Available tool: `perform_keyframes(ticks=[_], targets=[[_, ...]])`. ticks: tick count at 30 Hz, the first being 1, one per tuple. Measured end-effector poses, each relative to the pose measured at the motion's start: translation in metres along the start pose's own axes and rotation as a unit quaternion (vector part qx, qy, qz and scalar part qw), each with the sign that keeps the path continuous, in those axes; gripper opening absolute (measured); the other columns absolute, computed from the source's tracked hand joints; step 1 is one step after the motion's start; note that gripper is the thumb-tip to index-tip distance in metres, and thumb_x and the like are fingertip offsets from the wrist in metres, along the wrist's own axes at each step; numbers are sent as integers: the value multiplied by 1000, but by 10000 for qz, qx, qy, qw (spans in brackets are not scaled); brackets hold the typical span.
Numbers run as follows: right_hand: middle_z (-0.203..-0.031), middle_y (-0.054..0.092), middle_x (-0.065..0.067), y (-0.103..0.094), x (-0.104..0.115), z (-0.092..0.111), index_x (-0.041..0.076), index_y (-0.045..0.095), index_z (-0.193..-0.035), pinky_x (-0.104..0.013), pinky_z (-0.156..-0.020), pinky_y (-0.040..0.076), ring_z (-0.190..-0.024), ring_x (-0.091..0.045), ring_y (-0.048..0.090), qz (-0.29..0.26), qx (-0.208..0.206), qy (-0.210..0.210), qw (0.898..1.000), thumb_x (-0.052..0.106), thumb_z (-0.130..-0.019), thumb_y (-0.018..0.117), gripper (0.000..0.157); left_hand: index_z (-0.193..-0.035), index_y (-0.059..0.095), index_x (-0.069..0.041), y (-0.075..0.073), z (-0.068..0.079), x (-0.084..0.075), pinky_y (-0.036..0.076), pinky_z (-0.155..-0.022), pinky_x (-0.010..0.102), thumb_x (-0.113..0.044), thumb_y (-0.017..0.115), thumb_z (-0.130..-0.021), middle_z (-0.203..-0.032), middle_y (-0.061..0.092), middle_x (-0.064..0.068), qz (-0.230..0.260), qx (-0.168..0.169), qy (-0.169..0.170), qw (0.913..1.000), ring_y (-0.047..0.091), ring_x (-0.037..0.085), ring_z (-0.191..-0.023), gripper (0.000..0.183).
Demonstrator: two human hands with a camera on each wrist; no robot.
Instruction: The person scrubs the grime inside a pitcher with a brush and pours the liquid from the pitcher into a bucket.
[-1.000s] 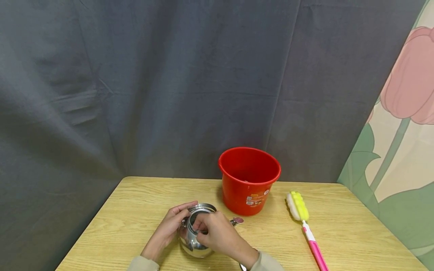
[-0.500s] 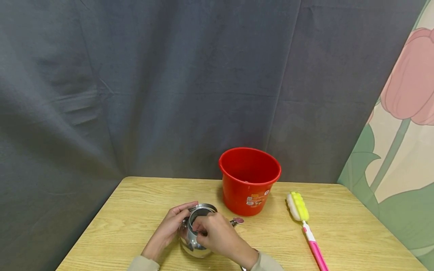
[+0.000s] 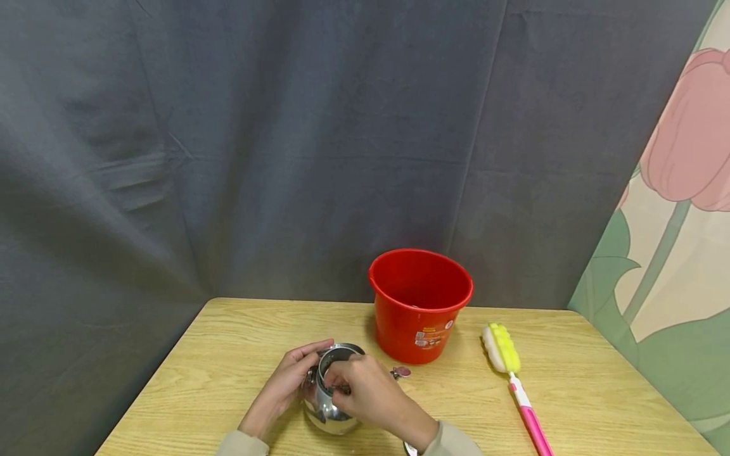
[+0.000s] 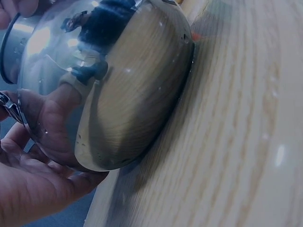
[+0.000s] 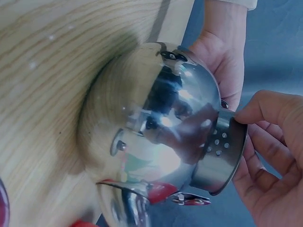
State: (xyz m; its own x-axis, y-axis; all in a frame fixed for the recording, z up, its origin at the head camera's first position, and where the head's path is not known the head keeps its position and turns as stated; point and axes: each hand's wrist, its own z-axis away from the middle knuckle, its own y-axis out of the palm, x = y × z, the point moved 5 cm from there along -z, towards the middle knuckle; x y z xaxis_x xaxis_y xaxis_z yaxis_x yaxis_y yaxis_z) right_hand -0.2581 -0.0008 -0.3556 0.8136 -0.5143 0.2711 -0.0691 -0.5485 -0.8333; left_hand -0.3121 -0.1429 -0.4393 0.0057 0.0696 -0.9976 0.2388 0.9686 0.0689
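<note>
A shiny round steel teapot (image 3: 327,415) stands on the table near its front. My left hand (image 3: 283,382) cups the teapot's left side; in the left wrist view its fingers (image 4: 52,177) curve round the polished belly. A steel strainer (image 5: 221,156) with small holes stands partly out of the teapot's mouth, as the right wrist view shows. My right hand (image 3: 371,394) pinches the strainer's rim between thumb and fingers. The teapot's spout (image 3: 402,372) points right, toward the bucket. Inside the teapot, the strainer's lower part is hidden.
A red bucket (image 3: 421,320) stands behind the teapot, to the right. Farther right lies a brush (image 3: 516,383) with a yellow and white sponge head and a pink handle. A shiny metal piece (image 3: 409,448) peeks out under the right forearm. Grey cloth (image 3: 319,158) hangs behind the table.
Both hands keep their places on the teapot and strainer. The right fingers and the strainer's rim shift only slightly.
</note>
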Motion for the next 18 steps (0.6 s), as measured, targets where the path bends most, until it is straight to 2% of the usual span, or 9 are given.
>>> perform_keyframes(ticks=[7,13,18], targets=[[-72,65,14,-6,2,-2,16,70,-77,-7,-61,39,-70,3,52,149,-111,-92,9998,7,-64,72,16,-133,50,-1,0,-2,2,41,-96,26,-16,46,-94,-128,58,8,-1,-22,64,10000,53,17,-116,42],[-72,64,14,-10,3,-2,16,70,-76,-7,-62,39,-70,2,53,66,-165,-156,9997,6,-65,71,15,-131,52,-1,-1,-2,3,41,-92,23,-18,49,-94,-127,59,8,38,-80,92,9999,55,14,-113,41],[-72,64,14,-12,4,-3,16,70,-76,-7,-62,40,-70,2,53,-22,-142,-125,9998,5,-66,71,14,-130,54,-3,-1,-3,4,41,-93,24,-20,51,-94,-129,58,7,71,-102,62,9999,54,14,-114,40]])
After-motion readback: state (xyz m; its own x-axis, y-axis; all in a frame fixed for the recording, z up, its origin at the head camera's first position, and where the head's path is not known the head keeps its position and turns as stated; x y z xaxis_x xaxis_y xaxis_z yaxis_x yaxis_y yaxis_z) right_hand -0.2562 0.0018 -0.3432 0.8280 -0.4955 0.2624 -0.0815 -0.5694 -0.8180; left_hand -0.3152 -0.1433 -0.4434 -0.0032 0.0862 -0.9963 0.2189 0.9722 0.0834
